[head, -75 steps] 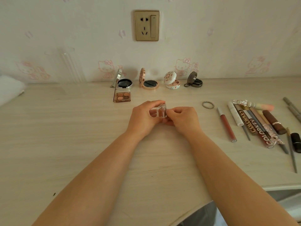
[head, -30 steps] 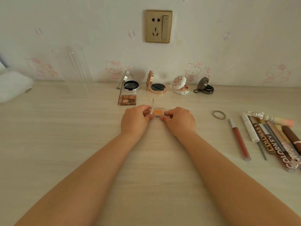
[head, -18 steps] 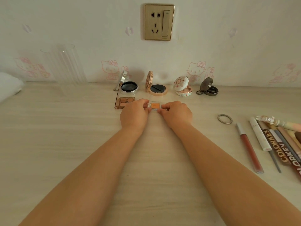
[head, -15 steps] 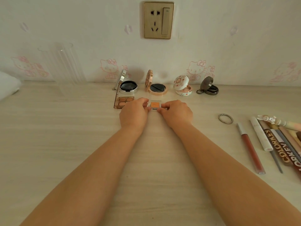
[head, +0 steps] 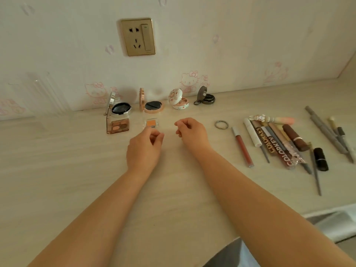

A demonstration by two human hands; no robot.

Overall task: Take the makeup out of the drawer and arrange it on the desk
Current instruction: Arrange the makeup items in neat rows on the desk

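Observation:
A small clear case with an orange pan [head: 151,123] lies open on the desk [head: 57,170], lid up, right of a brown eyeshadow palette [head: 117,126]. My left hand [head: 144,145] hovers just in front of it, fingers loosely curled, holding nothing. My right hand [head: 190,132] is to its right, also loosely curled and empty. Behind stand several open round compacts: a silver one [head: 120,109], a rose-gold one [head: 153,106], a floral one [head: 179,101] and a dark one [head: 207,98].
A metal ring [head: 221,124] lies right of my right hand. Further right lie several lip glosses, lipsticks and pencils [head: 277,143]. A clear ribbed container [head: 48,93] stands at the back left. A wall socket [head: 137,36] is above. The desk's front edge [head: 317,211] shows at lower right.
Both hands have let go of the small orange case and drawn back toward me, leaving it open on the desk beside the brown palette. The view has tilted to the right.

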